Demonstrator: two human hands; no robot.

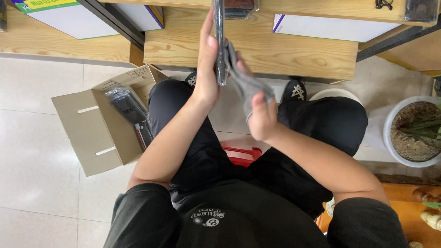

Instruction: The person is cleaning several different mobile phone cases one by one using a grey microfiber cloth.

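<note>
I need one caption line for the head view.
Seated person's left hand holds a thin dark device upright; right hand wipes it with grey cloth.

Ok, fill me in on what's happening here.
A seated person holds a thin dark flat device upright, edge-on to the camera, in the left hand. The right hand presses a grey cloth against its side. By the left knee, an open cardboard box on the tiled floor holds dark wrapped items. A wooden bench stands in front, and a potted plant sits to the right.

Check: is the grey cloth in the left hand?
No, the right hand grips the grey cloth; the left hand holds the flat dark device.
</note>
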